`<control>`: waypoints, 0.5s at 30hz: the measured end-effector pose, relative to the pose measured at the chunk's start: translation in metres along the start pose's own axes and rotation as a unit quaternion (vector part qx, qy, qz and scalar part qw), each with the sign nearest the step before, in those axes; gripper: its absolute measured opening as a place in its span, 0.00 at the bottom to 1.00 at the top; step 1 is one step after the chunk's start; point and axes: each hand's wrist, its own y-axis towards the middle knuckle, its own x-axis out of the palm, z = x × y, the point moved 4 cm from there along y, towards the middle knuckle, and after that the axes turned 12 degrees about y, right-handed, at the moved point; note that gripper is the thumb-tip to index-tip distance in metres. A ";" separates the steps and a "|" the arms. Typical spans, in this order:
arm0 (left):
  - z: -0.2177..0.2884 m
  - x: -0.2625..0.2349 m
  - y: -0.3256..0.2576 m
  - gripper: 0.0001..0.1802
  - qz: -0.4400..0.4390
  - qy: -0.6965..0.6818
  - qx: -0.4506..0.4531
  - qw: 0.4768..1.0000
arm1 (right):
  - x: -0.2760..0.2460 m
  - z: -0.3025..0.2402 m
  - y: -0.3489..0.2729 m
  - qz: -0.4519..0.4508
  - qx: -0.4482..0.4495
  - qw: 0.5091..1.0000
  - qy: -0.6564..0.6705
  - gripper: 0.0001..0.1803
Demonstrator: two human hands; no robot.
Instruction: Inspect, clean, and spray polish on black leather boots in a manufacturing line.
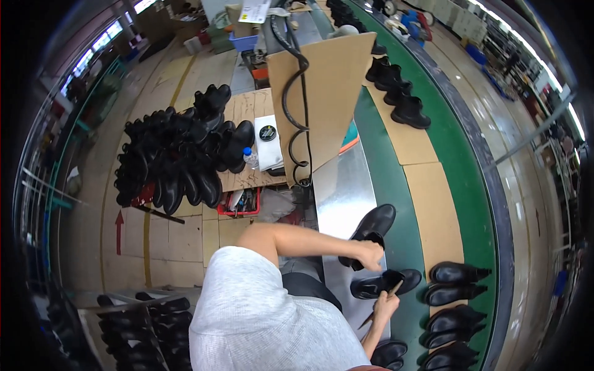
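My left hand (370, 255) is closed at the upper edge of a black ankle boot (377, 219), whose toe points away from me over the metal bench top. In my right hand (386, 305) is a thin stick-like tool (396, 287) with a pale wooden look. Its upper end is at the opening of a second black boot (368, 287), which lies sideways just nearer to me than the first. Whether the tool touches that boot I cannot tell. Another black boot (388, 353) sits near my right forearm.
A green conveyor (476, 204) with cardboard strips (433, 210) runs along the right, carrying several black boots (458, 321). An upright cardboard panel (328, 93) with a coiled black hose stands ahead. Many black boots (179, 154) crowd a wooden table at left, beside a bottle (250, 159).
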 end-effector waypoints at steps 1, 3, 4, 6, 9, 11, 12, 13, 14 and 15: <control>0.003 0.004 0.003 0.27 0.023 -0.037 -0.033 0.998 | 0.014 -0.014 0.001 -0.021 -0.005 1.000 0.022 0.13; 0.006 0.010 0.006 0.25 0.042 -0.052 -0.088 0.994 | 0.039 -0.029 0.003 -0.044 -0.016 0.997 0.067 0.14; 0.002 0.012 0.008 0.24 0.037 -0.031 -0.110 0.993 | 0.051 -0.031 0.004 -0.046 -0.020 0.995 0.090 0.15; -0.008 0.013 0.006 0.16 0.069 0.003 -0.147 0.987 | 0.051 -0.038 0.005 -0.023 -0.082 0.993 0.083 0.16; -0.016 0.006 -0.001 0.11 0.106 0.056 -0.117 0.986 | 0.042 -0.027 0.003 -0.136 0.098 0.958 0.234 0.21; -0.018 0.010 0.007 0.15 0.070 0.033 -0.077 0.994 | 0.037 -0.020 -0.001 -0.134 0.111 0.946 0.273 0.22; -0.019 0.012 0.011 0.18 0.038 0.006 -0.047 0.998 | 0.036 -0.016 -0.004 -0.142 0.120 0.933 0.307 0.23; -0.015 0.003 0.010 0.24 -0.030 -0.003 -0.010 1.000 | 0.041 -0.006 -0.005 -0.167 0.131 0.930 0.301 0.26; -0.019 0.003 0.010 0.23 -0.101 -0.056 -0.028 0.993 | 0.045 -0.014 -0.008 -0.162 0.147 0.921 0.323 0.26; -0.017 0.000 0.004 0.19 -0.089 -0.017 0.001 0.996 | 0.049 -0.014 -0.008 -0.157 0.163 0.911 0.344 0.26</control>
